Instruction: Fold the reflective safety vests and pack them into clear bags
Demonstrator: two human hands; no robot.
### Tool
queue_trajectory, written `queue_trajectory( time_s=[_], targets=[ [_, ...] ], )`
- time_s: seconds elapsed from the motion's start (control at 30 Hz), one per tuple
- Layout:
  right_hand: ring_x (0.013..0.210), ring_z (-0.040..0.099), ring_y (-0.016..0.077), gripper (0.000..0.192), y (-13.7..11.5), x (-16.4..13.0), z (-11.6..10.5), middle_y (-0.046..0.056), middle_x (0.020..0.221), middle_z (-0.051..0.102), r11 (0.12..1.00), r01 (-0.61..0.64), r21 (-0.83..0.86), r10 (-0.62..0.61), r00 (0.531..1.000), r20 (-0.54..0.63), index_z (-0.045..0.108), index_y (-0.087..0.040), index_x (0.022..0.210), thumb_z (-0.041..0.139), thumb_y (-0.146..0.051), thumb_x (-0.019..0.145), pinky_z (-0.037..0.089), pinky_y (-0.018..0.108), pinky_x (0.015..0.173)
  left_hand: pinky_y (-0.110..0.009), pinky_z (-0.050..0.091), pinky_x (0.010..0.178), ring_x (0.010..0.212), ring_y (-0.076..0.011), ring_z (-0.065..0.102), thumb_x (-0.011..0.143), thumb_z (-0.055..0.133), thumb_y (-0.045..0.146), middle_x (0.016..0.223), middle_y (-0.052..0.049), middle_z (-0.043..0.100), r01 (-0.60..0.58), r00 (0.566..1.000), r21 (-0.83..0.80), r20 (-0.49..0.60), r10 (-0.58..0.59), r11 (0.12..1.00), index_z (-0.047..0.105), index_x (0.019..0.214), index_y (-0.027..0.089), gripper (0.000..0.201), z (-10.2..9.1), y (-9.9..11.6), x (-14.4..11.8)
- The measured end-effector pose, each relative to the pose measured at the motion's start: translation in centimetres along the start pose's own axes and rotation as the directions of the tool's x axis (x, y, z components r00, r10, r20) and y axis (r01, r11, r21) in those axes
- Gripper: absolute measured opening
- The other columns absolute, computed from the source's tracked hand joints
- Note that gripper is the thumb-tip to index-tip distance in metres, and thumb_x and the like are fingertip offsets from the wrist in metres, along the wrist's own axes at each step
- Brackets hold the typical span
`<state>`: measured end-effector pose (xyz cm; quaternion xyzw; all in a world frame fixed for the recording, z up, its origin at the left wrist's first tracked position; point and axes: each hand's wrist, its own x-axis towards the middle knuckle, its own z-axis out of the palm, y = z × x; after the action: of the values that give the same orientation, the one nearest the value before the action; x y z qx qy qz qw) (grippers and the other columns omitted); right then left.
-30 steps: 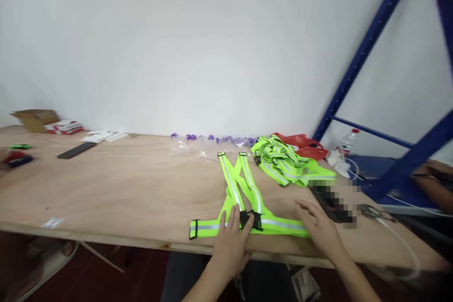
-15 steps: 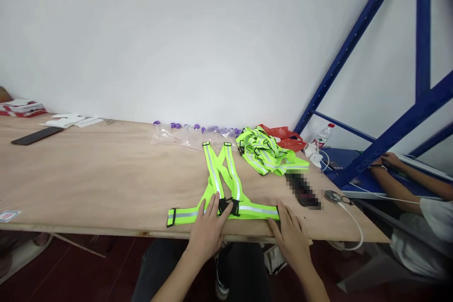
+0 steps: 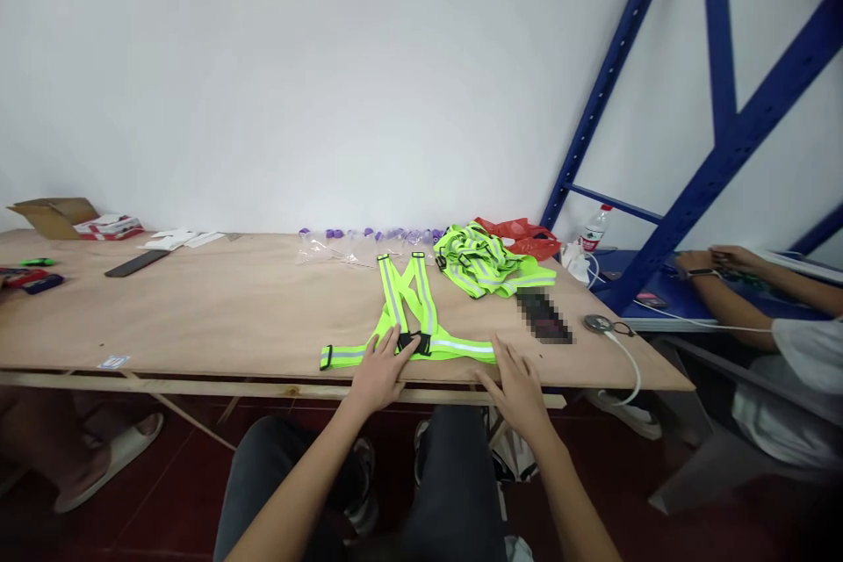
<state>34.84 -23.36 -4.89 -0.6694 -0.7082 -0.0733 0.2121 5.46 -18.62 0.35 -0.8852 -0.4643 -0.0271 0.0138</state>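
Note:
A neon-green reflective vest (image 3: 431, 303) made of straps lies spread flat near the table's front edge. Its two shoulder straps cross, and a black buckle (image 3: 416, 343) sits at the waist. My left hand (image 3: 378, 376) rests with fingers stretched out on the waist strap, its thumb close to the buckle. Toward the strap's right end lies my right hand (image 3: 517, 386), fingers extended and covering that end. Neither hand is closed around anything. Behind and to the right is a tangled heap of similar green reflective straps (image 3: 478, 256).
Clear plastic bags (image 3: 362, 248) with purple parts line the wall. A red plastic bag (image 3: 527, 237), a bottle (image 3: 594, 228) and a round cabled device (image 3: 598, 323) are at right. Blue rack posts (image 3: 698, 167) stand beside another person's arms (image 3: 724, 285). A cardboard box (image 3: 56, 218) sits far left.
The view has shifted, bringing the cardboard box and more of the left side into sight. Both hands stay on the vest in nearly the same places.

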Motion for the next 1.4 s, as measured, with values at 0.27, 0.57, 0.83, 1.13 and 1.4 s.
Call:
queue_trajectory(
  time_s=[0.27, 0.57, 0.83, 1.13, 1.4],
  targets=[
    [0.143, 0.037, 0.0313, 0.063, -1.3, -1.3, -0.2, 0.013, 0.153, 0.045, 0.998, -0.022, -0.054, 0.022, 1.000, -0.002, 0.035, -0.024, 0.154, 0.037, -0.054, 0.099, 0.028, 0.051, 0.114, -0.051, 0.021, 0.118, 0.151, -0.0317, 0.019, 0.078, 0.063, 0.020, 0.166, -0.013, 0.015, 0.004, 1.000, -0.009, -0.022, -0.005, 1.000, 0.018, 0.158, 0.033, 0.092, 0.4, -0.1, 0.1],
    [0.144, 0.035, 0.0310, 0.058, -1.5, -1.0, -0.4, 0.013, 0.155, 0.042, 0.995, -0.039, -0.096, 0.044, 0.998, 0.050, 0.046, -0.025, 0.148, 0.039, -0.054, 0.099, 0.027, 0.052, 0.113, -0.051, 0.018, 0.118, 0.151, -0.0332, 0.018, 0.080, 0.064, 0.024, 0.167, -0.010, 0.013, 0.005, 1.000, -0.061, -0.012, -0.006, 0.998, 0.018, 0.158, 0.034, 0.090, 0.2, -0.2, 0.1],
    [0.144, 0.036, 0.0298, 0.065, -1.3, -0.9, -0.7, 0.015, 0.155, 0.041, 0.994, -0.045, -0.097, 0.048, 0.998, 0.030, 0.036, -0.023, 0.154, 0.038, -0.057, 0.098, 0.031, 0.049, 0.113, -0.053, 0.019, 0.117, 0.150, -0.0346, 0.020, 0.079, 0.065, 0.023, 0.166, -0.012, 0.016, 0.003, 1.000, -0.038, -0.017, -0.003, 0.999, 0.018, 0.158, 0.033, 0.092, 0.4, -0.2, 0.2],
    [0.139, 0.044, 0.0274, 0.058, -1.4, -0.4, 0.0, 0.013, 0.148, 0.052, 0.982, -0.155, 0.109, 0.164, 0.983, -0.080, 0.044, -0.018, 0.148, 0.035, -0.047, 0.099, 0.032, 0.047, 0.113, -0.055, 0.021, 0.116, 0.150, -0.0355, 0.020, 0.080, 0.065, 0.027, 0.165, -0.014, 0.018, -0.016, 1.000, -0.045, -0.027, 0.015, 0.999, 0.019, 0.157, 0.032, 0.091, 0.4, -0.3, 0.2],
    [0.110, 0.065, 0.0303, 0.044, -0.2, 1.9, -0.6, 0.010, 0.117, 0.074, 0.901, -0.320, 0.294, 0.362, 0.927, -0.101, 0.071, -0.021, 0.120, 0.050, -0.043, 0.089, 0.049, 0.045, 0.096, -0.054, 0.024, 0.116, 0.148, -0.0351, 0.025, 0.080, 0.066, 0.028, 0.164, -0.010, 0.024, -0.019, 0.997, -0.044, -0.081, 0.015, 0.999, 0.022, 0.156, 0.034, 0.089, 0.9, -0.5, 0.2]
  ],
)
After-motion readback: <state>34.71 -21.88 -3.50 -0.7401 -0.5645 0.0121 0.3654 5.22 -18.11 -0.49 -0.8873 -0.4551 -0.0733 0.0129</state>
